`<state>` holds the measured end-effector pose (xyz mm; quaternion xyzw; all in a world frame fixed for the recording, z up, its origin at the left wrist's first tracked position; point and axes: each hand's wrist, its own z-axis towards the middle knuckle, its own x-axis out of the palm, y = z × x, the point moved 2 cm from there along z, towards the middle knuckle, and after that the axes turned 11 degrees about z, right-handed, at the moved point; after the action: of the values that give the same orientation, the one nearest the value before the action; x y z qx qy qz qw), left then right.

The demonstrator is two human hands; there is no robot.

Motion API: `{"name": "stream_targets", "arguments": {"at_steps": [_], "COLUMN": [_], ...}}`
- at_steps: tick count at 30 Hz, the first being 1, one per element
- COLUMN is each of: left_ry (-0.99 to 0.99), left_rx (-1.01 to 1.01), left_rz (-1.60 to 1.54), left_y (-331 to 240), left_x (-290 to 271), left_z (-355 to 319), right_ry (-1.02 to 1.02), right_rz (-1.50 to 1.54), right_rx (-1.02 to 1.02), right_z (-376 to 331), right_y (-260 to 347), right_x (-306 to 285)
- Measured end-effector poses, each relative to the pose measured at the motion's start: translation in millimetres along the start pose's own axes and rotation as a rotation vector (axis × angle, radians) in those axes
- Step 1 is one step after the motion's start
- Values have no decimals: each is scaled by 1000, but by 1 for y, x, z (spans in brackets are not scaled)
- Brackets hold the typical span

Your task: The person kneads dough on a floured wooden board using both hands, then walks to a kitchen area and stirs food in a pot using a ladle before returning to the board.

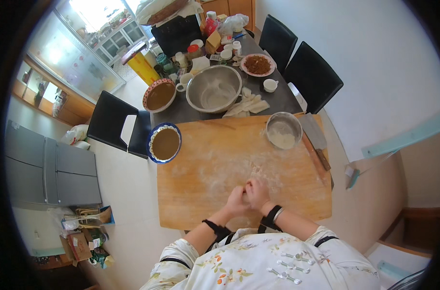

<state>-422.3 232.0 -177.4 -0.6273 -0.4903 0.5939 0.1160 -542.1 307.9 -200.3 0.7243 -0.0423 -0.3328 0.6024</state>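
Note:
Near the front edge of a floured wooden board (195, 193), my left hand (237, 201) and my right hand (257, 194) are pressed together. Both hands have curled, closed fingers. Whatever lies between them, if anything, is hidden by the fingers and too small to make out. White flour (253, 169) is smeared over the wood just beyond my hands. A steel bowl with flour (283, 130) sits at the board's far right corner. Beside it lie a cleaver (314, 133) and a wooden rolling pin (313, 157).
A blue-rimmed bowl of brown liquid (165, 143) stands at the board's far left corner. Behind the board, a dark table (290, 99) carries a large steel basin (214, 89), a patterned bowl (159, 95), a plate of reddish-brown crumbly food (257, 65), a cloth (249, 105) and jars. Black chairs (314, 77) flank it.

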Motion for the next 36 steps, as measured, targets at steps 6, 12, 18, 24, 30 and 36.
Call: {"name": "stream_targets", "arguments": {"at_steps": [6, 12, 18, 24, 30, 36], "left_ry": [-129, -67, -71, -70, -116, 58], "left_rx": [31, -106, -34, -111, -209, -475], "left_rz": [716, 580, 236, 699, 699, 180], "left_y": [32, 20, 17, 25, 23, 23], "left_x": [15, -11, 8, 23, -10, -10], "left_z": [1, 44, -17, -9, 33, 22], "right_ry": [-40, -40, -34, 25, 145, -23], "right_rz": [-327, -287, -88, -325, -315, 690], "right_rx": [-185, -141, -234, -285, -108, 114], "right_z": [13, 64, -6, -8, 58, 60], "right_y": [2, -13, 25, -5, -7, -27], "right_x": [25, 22, 5, 27, 30, -23]}}
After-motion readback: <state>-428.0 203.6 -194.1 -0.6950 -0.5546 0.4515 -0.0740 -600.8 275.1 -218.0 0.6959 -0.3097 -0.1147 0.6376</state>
